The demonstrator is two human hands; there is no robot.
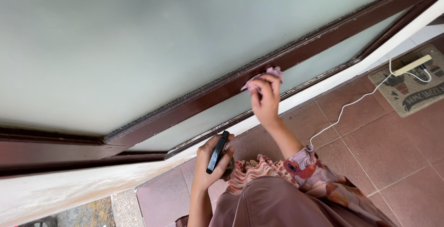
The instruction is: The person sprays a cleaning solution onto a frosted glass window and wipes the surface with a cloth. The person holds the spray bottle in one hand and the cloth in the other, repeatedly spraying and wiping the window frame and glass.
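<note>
- Head view: the person's right hand (266,98) is closed around a small pink cloth (263,76), fingers pinched tight, and presses it against the dark brown door frame (203,98), on the rail that runs between the two frosted glass panes.
- The cloth sits on that rail's lower edge, bunched above the knuckles and touching the wood.
- The left hand (210,164) is below the frame and nearer the person's body, curled around a rounded object with a black trigger-like lever (217,152) across its top; what the object itself is I cannot tell, since the fingers cover it.
- The large frosted glass pane (138,37) fills the space above the frame; a narrower strip of glass (217,113) lies just under the rail.
- Beneath the frame runs a white sill (92,180), then a floor of reddish tiles (384,134).
- To the right of the frame, well apart from both hands, a doormat (411,90) lies on the tiles with a white power strip (412,65) on it, whose white cable (347,106) trails across the floor.
- The person's patterned sleeve (305,164) and brownish clothing show at the bottom.
</note>
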